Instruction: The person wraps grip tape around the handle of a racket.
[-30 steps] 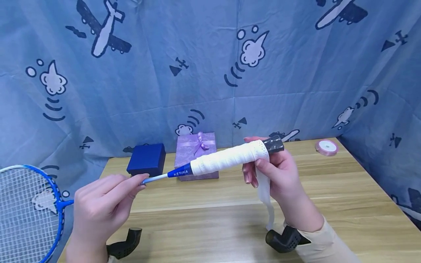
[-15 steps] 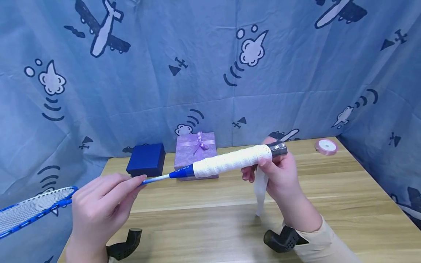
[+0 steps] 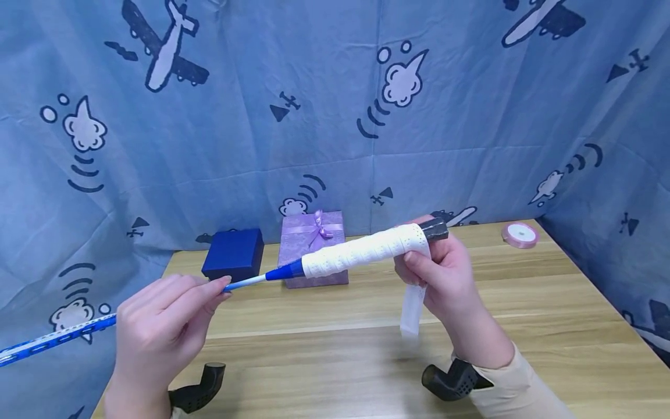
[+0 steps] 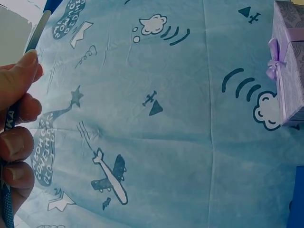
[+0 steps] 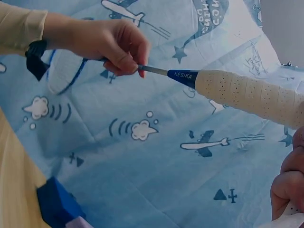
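Note:
A blue and white badminton racket [image 3: 285,270] slants across the head view, its handle higher at the right. My left hand [image 3: 162,331] pinches the thin shaft. The racket's head shows edge-on at the far left, partly out of frame. White perforated grip tape [image 3: 366,250] covers most of the handle in overlapping turns, leaving the black butt end [image 3: 435,228] bare. My right hand [image 3: 450,279] is at that end, thumb and fingers pinching the tape. A loose tape tail [image 3: 412,308] hangs below the fingers. In the right wrist view, the wrapped handle [image 5: 247,92] shows close up.
Behind the racket, a dark blue box [image 3: 232,253] and a purple gift box [image 3: 314,233] with a bow stand on the wooden table [image 3: 523,326]. A pink ribbon spool [image 3: 520,234] lies at the back right. A blue printed curtain [image 3: 335,116] hangs behind.
The racket has rolled about its shaft, so its head went from showing its strings to edge-on. The hanging tape tail looks shorter. My right fingers have shifted around the handle end.

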The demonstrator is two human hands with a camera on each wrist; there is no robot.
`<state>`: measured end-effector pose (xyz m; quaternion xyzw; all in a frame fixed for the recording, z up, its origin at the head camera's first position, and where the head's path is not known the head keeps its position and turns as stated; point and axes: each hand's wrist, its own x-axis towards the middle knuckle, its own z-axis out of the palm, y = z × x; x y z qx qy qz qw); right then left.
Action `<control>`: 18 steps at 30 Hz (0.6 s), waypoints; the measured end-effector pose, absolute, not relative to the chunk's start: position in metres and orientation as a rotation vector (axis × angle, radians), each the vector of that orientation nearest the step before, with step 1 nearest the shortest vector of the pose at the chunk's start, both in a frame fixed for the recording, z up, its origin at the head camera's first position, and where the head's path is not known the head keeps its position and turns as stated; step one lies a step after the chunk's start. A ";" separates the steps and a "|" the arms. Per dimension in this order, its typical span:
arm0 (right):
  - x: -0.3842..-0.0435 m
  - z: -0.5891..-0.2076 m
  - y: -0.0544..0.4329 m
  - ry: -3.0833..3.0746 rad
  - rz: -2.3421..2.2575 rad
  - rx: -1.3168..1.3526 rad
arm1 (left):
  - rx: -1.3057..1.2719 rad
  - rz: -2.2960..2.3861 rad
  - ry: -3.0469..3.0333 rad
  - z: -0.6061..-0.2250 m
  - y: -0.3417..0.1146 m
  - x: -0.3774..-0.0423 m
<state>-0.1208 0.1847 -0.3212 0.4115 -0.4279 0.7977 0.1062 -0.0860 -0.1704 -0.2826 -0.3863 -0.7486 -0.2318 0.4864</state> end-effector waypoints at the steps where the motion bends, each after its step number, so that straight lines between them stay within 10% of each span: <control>1: -0.121 -0.321 0.185 -1.260 2.350 1.232 | -0.944 -0.572 -1.841 -0.283 -0.171 -0.086; 18: -0.121 -0.322 0.188 -1.186 2.319 1.230 | -1.011 -0.646 -1.887 -0.284 -0.172 -0.083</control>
